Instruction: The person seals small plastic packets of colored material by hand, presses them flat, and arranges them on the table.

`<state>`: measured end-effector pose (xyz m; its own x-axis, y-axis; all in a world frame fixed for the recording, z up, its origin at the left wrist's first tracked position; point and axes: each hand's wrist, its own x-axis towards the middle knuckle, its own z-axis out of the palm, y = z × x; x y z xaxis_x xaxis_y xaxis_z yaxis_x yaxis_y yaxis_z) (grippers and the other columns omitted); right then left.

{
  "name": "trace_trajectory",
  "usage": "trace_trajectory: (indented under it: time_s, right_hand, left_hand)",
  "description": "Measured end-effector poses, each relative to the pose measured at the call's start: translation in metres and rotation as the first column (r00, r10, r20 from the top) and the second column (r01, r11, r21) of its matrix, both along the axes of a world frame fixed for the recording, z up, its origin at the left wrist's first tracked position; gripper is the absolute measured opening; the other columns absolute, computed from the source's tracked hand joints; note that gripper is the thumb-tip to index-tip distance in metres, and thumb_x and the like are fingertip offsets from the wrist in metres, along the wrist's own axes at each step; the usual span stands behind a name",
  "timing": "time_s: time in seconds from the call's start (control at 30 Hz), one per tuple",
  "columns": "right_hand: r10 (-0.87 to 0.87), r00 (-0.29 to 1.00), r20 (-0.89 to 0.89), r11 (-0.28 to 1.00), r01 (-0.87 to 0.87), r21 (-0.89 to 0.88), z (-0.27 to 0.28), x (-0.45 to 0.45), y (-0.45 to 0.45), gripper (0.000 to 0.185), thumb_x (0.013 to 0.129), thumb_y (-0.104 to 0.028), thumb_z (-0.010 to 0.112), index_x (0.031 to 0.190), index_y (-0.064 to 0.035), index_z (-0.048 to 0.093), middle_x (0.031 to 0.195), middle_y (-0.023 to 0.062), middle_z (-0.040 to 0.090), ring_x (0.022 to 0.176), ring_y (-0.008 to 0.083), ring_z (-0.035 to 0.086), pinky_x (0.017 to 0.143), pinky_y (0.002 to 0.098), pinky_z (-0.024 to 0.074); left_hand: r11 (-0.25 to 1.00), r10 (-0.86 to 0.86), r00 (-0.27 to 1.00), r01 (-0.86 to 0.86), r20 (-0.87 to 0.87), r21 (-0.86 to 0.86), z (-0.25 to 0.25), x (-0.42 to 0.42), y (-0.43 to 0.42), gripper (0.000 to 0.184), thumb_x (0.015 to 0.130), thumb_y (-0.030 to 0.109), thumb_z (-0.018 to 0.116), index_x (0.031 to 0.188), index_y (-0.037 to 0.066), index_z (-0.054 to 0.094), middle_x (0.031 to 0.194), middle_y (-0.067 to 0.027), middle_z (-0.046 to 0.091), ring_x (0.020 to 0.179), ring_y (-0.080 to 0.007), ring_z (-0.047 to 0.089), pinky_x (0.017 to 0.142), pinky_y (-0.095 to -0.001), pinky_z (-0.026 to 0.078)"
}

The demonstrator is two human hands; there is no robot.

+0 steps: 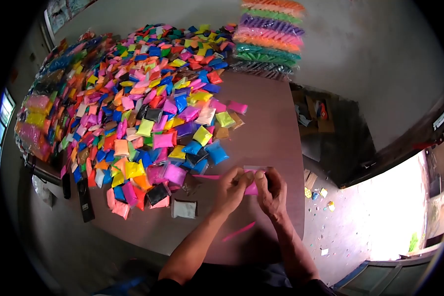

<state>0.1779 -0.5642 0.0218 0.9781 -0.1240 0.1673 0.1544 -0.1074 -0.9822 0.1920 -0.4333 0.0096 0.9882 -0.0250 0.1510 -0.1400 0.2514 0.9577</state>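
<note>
Over the front of the table, my left hand (230,190) and my right hand (273,195) pinch a small pink packet (251,189) between them. Its clear upper edge shows above my thumbs; my fingers hide much of the rest. A thin pink strip (205,176) lies just left of my left hand. Nearer to me, another pink strip (240,231) rests on the table below my hands. To the left of my left wrist is a white packet (184,208) with a clear edge.
A large heap of colourful packets (153,113) covers the table's left and back. Stacked bags of coloured strips (269,34) stand at the back. A black phone-like object (85,200) lies at the left edge. Scraps (323,193) litter the floor beyond the table's right edge (301,148).
</note>
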Motion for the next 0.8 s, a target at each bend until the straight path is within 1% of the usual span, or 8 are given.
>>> trace_trajectory:
  time_s: [0.13, 0.2, 0.33, 0.4, 0.53, 0.6, 0.73, 0.8]
  right_hand:
    - [-0.025, 1.0, -0.002, 0.998, 0.025, 0.06, 0.0, 0.0, 0.002, 0.019, 0.105, -0.016, 0.058, 0.094, -0.0001, 0.062, 0.079, -0.0034, 0.055, 0.076, 0.0059, 0.047, 0.066, 0.024, 0.0388]
    - [-0.021, 1.0, 0.022, 0.995, 0.019, 0.102, 0.003, 0.001, 0.0, 0.019, 0.104, -0.015, 0.059, 0.094, 0.0003, 0.062, 0.08, -0.0036, 0.055, 0.076, 0.006, 0.047, 0.066, 0.0235, 0.0387]
    - [-0.006, 1.0, 0.026, 0.993, 0.003, 0.116, -0.002, 0.002, -0.004, 0.017, 0.103, -0.013, 0.06, 0.094, 0.001, 0.063, 0.078, -0.0026, 0.055, 0.074, 0.0065, 0.047, 0.065, 0.0242, 0.0391]
    - [0.008, 0.995, 0.094, 0.998, -0.003, -0.058, -0.004, 0.004, -0.008, 0.017, 0.102, -0.013, 0.062, 0.095, 0.0019, 0.063, 0.076, -0.0006, 0.055, 0.072, 0.0069, 0.048, 0.063, 0.0253, 0.0394]
    - [0.008, 0.997, 0.078, 0.997, -0.001, -0.083, 0.004, 0.003, -0.009, 0.017, 0.102, -0.014, 0.062, 0.096, 0.0027, 0.064, 0.075, 0.0013, 0.057, 0.071, 0.0075, 0.049, 0.061, 0.0261, 0.0406]
    - [0.009, 0.988, 0.152, 0.985, 0.018, -0.173, -0.001, 0.005, -0.01, 0.018, 0.102, -0.014, 0.061, 0.096, 0.0031, 0.065, 0.076, 0.0019, 0.06, 0.071, 0.0076, 0.05, 0.062, 0.0262, 0.0417]
    - [-0.033, 0.99, 0.134, 0.98, 0.058, -0.188, -0.01, 0.005, -0.007, 0.019, 0.102, -0.014, 0.061, 0.095, 0.0029, 0.064, 0.076, 0.0023, 0.06, 0.071, 0.0075, 0.05, 0.063, 0.0265, 0.0425]
    - [-0.079, 0.988, 0.132, 0.99, 0.093, -0.102, -0.017, 0.006, -0.008, 0.019, 0.1, -0.016, 0.063, 0.098, 0.0027, 0.068, 0.074, 0.0126, 0.064, 0.065, 0.0205, 0.059, 0.06, 0.034, 0.0473]
  left_hand:
    - [0.996, -0.028, 1.0, 0.027, 0.014, 0.079, 0.002, -0.003, 0.002, 0.023, 0.101, 0.01, 0.065, 0.08, 0.007, 0.055, 0.073, 0.0086, 0.045, 0.068, -0.0008, 0.04, 0.059, -0.0222, 0.032]
    - [0.998, -0.039, 0.996, 0.036, -0.082, -0.043, 0.005, -0.003, -0.003, 0.023, 0.101, 0.01, 0.065, 0.081, 0.008, 0.055, 0.075, 0.0084, 0.047, 0.07, -0.0007, 0.042, 0.06, -0.0221, 0.033]
    - [0.997, -0.072, 0.987, 0.067, -0.141, -0.046, -0.001, -0.001, -0.004, 0.022, 0.101, 0.01, 0.065, 0.081, 0.008, 0.055, 0.077, 0.0082, 0.049, 0.071, -0.0008, 0.042, 0.06, -0.0222, 0.034]
    - [0.994, -0.069, 0.991, 0.058, -0.113, -0.094, -0.008, 0.0, -0.003, 0.021, 0.101, 0.01, 0.064, 0.082, 0.008, 0.054, 0.076, 0.0079, 0.049, 0.071, -0.0007, 0.042, 0.06, -0.022, 0.034]
    - [1.0, -0.025, 0.998, 0.026, -0.051, 0.011, -0.002, -0.001, -0.004, 0.023, 0.102, 0.01, 0.064, 0.081, 0.008, 0.053, 0.075, 0.0077, 0.049, 0.07, -0.0009, 0.042, 0.06, -0.022, 0.034]
    - [0.997, -0.003, 0.999, 0.005, -0.032, 0.075, -0.003, -0.003, -0.001, 0.024, 0.102, 0.01, 0.062, 0.08, 0.008, 0.052, 0.074, 0.007, 0.049, 0.069, -0.0013, 0.042, 0.059, -0.0222, 0.034]
    - [0.999, -0.031, 0.998, 0.034, -0.063, 0.039, -0.002, -0.002, 0.0, 0.025, 0.102, 0.01, 0.062, 0.08, 0.008, 0.052, 0.074, 0.0067, 0.05, 0.069, -0.0014, 0.042, 0.059, -0.0221, 0.034]
    - [0.996, -0.059, 0.994, 0.064, -0.091, 0.058, -0.002, -0.002, -0.001, 0.023, 0.101, 0.011, 0.064, 0.081, 0.007, 0.054, 0.073, 0.0065, 0.05, 0.068, -0.0015, 0.043, 0.058, -0.0222, 0.034]
